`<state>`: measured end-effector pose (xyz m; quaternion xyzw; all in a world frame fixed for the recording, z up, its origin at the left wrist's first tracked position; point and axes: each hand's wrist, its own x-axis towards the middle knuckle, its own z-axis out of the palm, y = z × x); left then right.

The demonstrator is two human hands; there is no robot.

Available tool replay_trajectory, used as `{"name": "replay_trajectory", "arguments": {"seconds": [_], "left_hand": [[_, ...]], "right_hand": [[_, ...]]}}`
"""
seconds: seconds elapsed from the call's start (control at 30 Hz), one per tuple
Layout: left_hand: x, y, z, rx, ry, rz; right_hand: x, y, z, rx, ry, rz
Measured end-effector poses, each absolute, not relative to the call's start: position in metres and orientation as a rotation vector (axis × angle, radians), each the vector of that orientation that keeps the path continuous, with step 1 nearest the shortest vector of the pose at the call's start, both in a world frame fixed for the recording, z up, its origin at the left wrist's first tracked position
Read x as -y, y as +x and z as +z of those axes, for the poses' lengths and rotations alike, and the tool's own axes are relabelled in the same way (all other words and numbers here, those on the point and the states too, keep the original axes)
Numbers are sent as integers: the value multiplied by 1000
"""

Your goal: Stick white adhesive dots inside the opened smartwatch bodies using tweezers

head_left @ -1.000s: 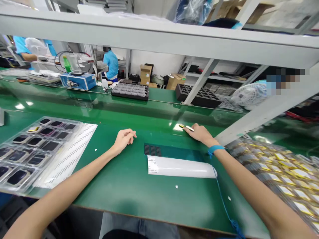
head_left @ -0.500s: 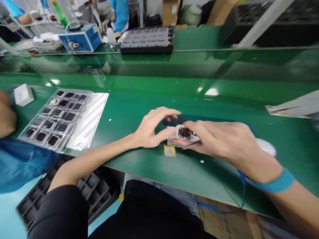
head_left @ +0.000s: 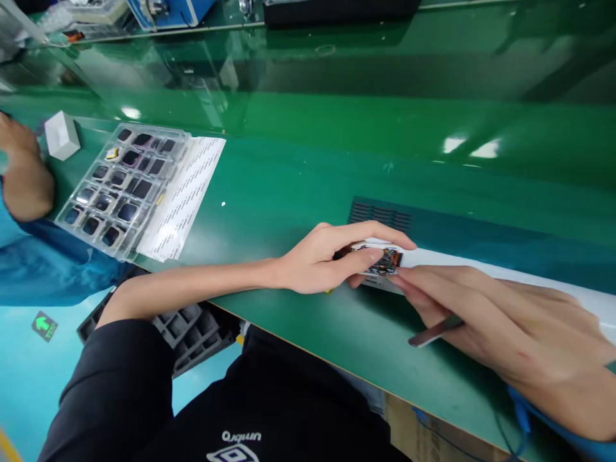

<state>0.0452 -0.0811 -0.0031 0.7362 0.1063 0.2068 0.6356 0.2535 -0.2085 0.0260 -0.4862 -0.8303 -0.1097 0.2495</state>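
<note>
My left hand (head_left: 327, 256) grips a small electronic device (head_left: 387, 262) with a white rim and exposed circuit parts, its thumb lying across the top. The fingertips of my right hand (head_left: 486, 314) touch the device's right edge. A flat metal tool (head_left: 436, 332) sticks out from under the right hand's curled fingers; its other end is hidden. Below the hands lies a long white bar (head_left: 481, 262) beside a dark slotted strip (head_left: 380, 213). A small yellow piece (head_left: 329, 292) barely shows under my left hand.
To the left are a clear plastic tray (head_left: 122, 253) of dark square-faced modules, a printed white sheet (head_left: 192, 192) and a white box (head_left: 62, 136). A co-worker's arm (head_left: 29, 173) rests at the far left. A blue cord (head_left: 522, 410) hangs by my right wrist.
My view has tilted down. The device was in my right hand with my left hand beside it; now my left hand grips it. The metal tool now shows under my right hand.
</note>
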Motion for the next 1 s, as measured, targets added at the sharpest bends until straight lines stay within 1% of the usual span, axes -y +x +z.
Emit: {"name": "replay_trajectory", "arguments": {"seconds": [0.07, 0.17, 0.33, 0.53, 0.8, 0.9, 1.0], "left_hand": [[83, 46, -5, -237, 1691, 519], [86, 47, -7, -218, 1690, 566], [88, 46, -4, -193, 1655, 581], [92, 45, 11, -336, 1692, 454], [93, 45, 15, -388, 1782, 469], [94, 46, 13, -365, 1831, 517], [95, 46, 10, -327, 1985, 593]], "right_hand": [[208, 250, 24, 2268, -1266, -392], [207, 244, 21, 2165, -1368, -479], [212, 242, 20, 2212, -1474, -298], [212, 245, 21, 2179, -1392, -188], [207, 237, 15, 1995, -1455, -66], [207, 236, 17, 2037, -1456, -96], [208, 236, 19, 2116, -1416, -233]]}}
